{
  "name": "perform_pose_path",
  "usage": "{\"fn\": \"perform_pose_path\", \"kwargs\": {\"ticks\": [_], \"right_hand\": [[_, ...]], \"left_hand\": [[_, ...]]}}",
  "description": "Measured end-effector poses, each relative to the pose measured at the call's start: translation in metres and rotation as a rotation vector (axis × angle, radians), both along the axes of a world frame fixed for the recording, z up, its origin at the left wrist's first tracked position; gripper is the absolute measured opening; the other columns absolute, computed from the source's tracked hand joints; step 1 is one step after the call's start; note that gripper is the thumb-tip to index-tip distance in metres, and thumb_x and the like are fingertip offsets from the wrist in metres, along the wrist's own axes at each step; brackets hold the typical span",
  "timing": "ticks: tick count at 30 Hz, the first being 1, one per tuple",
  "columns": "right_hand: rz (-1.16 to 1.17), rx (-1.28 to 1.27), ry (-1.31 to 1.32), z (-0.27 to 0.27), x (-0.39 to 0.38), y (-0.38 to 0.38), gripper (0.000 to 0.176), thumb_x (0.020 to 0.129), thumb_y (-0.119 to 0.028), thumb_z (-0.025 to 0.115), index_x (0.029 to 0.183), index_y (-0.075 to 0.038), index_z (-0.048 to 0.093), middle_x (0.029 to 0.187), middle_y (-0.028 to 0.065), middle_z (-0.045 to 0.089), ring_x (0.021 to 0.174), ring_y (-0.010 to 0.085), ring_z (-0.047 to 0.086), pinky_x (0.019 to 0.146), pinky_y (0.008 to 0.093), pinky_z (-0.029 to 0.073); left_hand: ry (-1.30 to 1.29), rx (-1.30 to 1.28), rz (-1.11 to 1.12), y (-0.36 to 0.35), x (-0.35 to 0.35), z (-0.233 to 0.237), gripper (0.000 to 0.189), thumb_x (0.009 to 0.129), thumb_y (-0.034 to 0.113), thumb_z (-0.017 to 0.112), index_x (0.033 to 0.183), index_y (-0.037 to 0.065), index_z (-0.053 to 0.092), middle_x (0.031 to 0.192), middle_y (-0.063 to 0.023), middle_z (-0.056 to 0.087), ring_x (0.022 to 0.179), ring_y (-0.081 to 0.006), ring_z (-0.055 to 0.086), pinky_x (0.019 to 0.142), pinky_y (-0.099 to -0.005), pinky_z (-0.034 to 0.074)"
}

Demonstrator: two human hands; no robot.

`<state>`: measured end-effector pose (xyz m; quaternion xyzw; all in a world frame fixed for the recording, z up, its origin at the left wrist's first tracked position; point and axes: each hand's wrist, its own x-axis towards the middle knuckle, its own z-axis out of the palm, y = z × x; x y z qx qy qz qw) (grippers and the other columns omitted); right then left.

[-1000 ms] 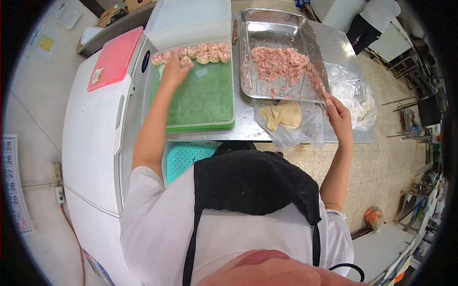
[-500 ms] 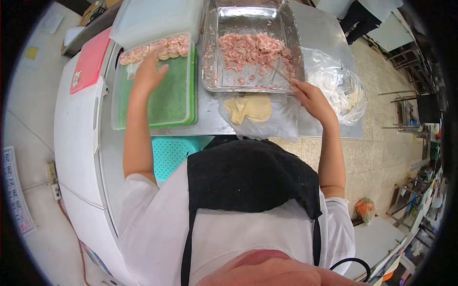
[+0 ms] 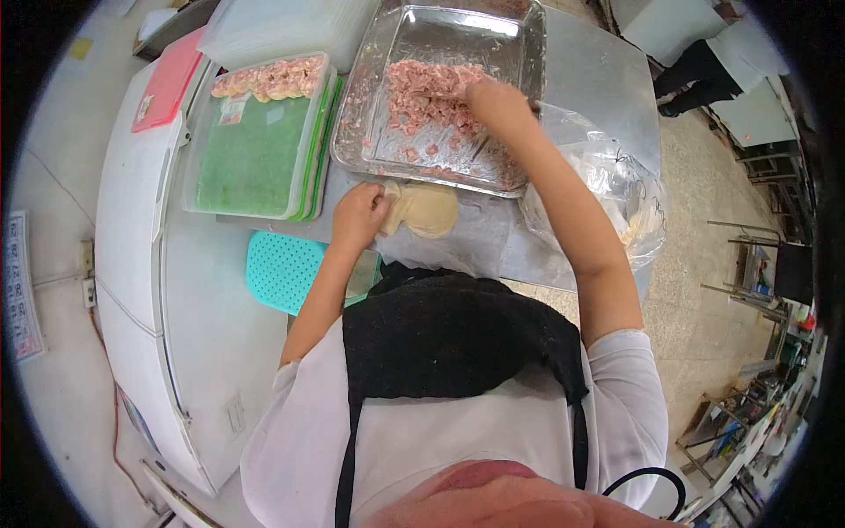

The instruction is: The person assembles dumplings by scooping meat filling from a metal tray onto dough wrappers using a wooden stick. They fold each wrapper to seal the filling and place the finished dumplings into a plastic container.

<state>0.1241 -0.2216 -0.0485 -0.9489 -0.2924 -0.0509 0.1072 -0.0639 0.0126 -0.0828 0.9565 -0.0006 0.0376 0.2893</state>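
Observation:
My left hand (image 3: 357, 216) is at the left edge of the pile of pale round dumpling wrappers (image 3: 429, 209), its fingers pinched on a wrapper there. The pile lies on a plastic sheet near the table's front edge. My right hand (image 3: 500, 107) is closed over the right side of the pink minced meat filling (image 3: 422, 92). The thin stick it grips is mostly hidden by the hand and the meat. This filling sits in a deep metal tray (image 3: 352, 132). To the left, filled dumplings (image 3: 268, 79) line the far end of a green-bottomed plastic tray (image 3: 251, 167).
A clear plastic bag (image 3: 607, 189) with pale contents lies right of the metal tray. Translucent lids or boxes (image 3: 282, 31) stand at the back. A turquoise perforated basket (image 3: 282, 273) is below the table edge. Another person (image 3: 713, 66) stands at far right.
My left hand has moved from the dumplings in the green tray to the wrappers. My right hand has moved from the metal tray's near right edge forward and left into the meat.

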Motion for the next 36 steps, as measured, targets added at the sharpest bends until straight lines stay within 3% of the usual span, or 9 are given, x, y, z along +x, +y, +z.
{"fn": "perform_pose_path", "kwargs": {"ticks": [7, 9, 12, 14, 19, 21, 28, 33, 36], "right_hand": [[0.119, -0.093, 0.133, -0.005, -0.049, 0.000, 0.020, 0.082, -0.012, 0.050, 0.084, -0.002, 0.067, 0.083, 0.0192, 0.067, 0.078, 0.0330, 0.067, 0.067, 0.0456, 0.054], [0.196, -0.135, 0.184, -0.002, -0.071, -0.007, 0.020, 0.082, -0.013, 0.051, 0.083, -0.002, 0.068, 0.083, 0.0196, 0.067, 0.078, 0.0331, 0.067, 0.067, 0.0457, 0.054], [0.253, -0.217, 0.244, 0.013, -0.074, -0.015, 0.021, 0.081, -0.017, 0.053, 0.081, -0.002, 0.068, 0.083, 0.0198, 0.067, 0.078, 0.0335, 0.067, 0.066, 0.0460, 0.053], [0.233, -0.219, 0.273, 0.047, -0.061, -0.016, 0.023, 0.082, -0.020, 0.054, 0.080, -0.002, 0.068, 0.084, 0.0194, 0.067, 0.080, 0.0337, 0.067, 0.067, 0.0467, 0.053], [0.001, -0.269, 0.102, 0.027, -0.051, 0.004, 0.023, 0.081, -0.018, 0.054, 0.078, 0.000, 0.068, 0.081, 0.0185, 0.068, 0.081, 0.0326, 0.067, 0.067, 0.0460, 0.053], [0.142, -0.347, 0.276, 0.025, -0.079, 0.014, 0.022, 0.080, -0.019, 0.054, 0.079, -0.002, 0.069, 0.081, 0.0180, 0.068, 0.080, 0.0320, 0.068, 0.068, 0.0465, 0.053], [-0.010, -0.197, 0.334, 0.023, -0.059, 0.009, 0.033, 0.088, -0.030, 0.050, 0.082, -0.003, 0.068, 0.085, 0.0202, 0.066, 0.082, 0.0369, 0.065, 0.072, 0.0478, 0.051], [-0.013, -0.352, 0.373, 0.048, -0.091, 0.032, 0.036, 0.086, -0.034, 0.053, 0.081, -0.002, 0.068, 0.084, 0.0204, 0.066, 0.084, 0.0360, 0.065, 0.075, 0.0476, 0.050], [-0.062, -0.384, 0.312, 0.062, -0.084, 0.015, 0.032, 0.082, -0.031, 0.058, 0.077, -0.002, 0.069, 0.082, 0.0190, 0.067, 0.081, 0.0338, 0.066, 0.070, 0.0456, 0.052]], "left_hand": [[0.100, 0.101, -0.066, 0.002, 0.027, 0.050, 0.023, 0.083, 0.024, 0.063, 0.085, 0.001, 0.064, 0.079, -0.0169, 0.059, 0.071, -0.0327, 0.059, 0.063, -0.0372, 0.045], [-0.031, -0.043, -0.062, 0.004, 0.035, 0.054, 0.022, 0.085, 0.023, 0.062, 0.084, 0.001, 0.063, 0.076, -0.0128, 0.060, 0.068, -0.0259, 0.060, 0.062, -0.0337, 0.045], [-0.229, -0.295, 0.006, 0.017, 0.051, 0.055, 0.022, 0.086, 0.023, 0.060, 0.087, 0.003, 0.066, 0.079, -0.0130, 0.064, 0.066, -0.0266, 0.061, 0.061, -0.0360, 0.047], [-0.179, -0.418, -0.001, 0.025, 0.064, 0.061, 0.021, 0.086, 0.022, 0.061, 0.088, 0.002, 0.066, 0.079, -0.0114, 0.065, 0.065, -0.0235, 0.061, 0.062, -0.0335, 0.048], [-0.127, -0.622, -0.101, 0.029, 0.069, 0.095, 0.020, 0.087, 0.020, 0.063, 0.090, 0.001, 0.065, 0.080, -0.0096, 0.066, 0.066, -0.0186, 0.062, 0.064, -0.0287, 0.049], [-0.229, -0.300, -0.237, 0.039, 0.073, 0.098, 0.019, 0.087, 0.019, 0.062, 0.091, 0.001, 0.065, 0.086, -0.0112, 0.065, 0.077, -0.0238, 0.064, 0.073, -0.0314, 0.050], [-0.502, -0.085, -0.434, 0.077, 0.086, 0.091, 0.021, 0.085, 0.022, 0.060, 0.091, 0.002, 0.066, 0.098, -0.0124, 0.064, 0.099, -0.0313, 0.057, 0.086, -0.0383, 0.046], [0.094, 0.083, -0.856, 0.055, 0.078, 0.064, 0.021, 0.087, 0.022, 0.057, 0.090, 0.002, 0.062, 0.098, -0.0149, 0.064, 0.096, -0.0325, 0.059, 0.085, -0.0401, 0.046], [-0.020, 0.113, -0.718, 0.048, 0.083, 0.047, 0.022, 0.088, 0.022, 0.055, 0.095, 0.003, 0.062, 0.095, -0.0159, 0.064, 0.091, -0.0343, 0.060, 0.080, -0.0419, 0.047]]}}
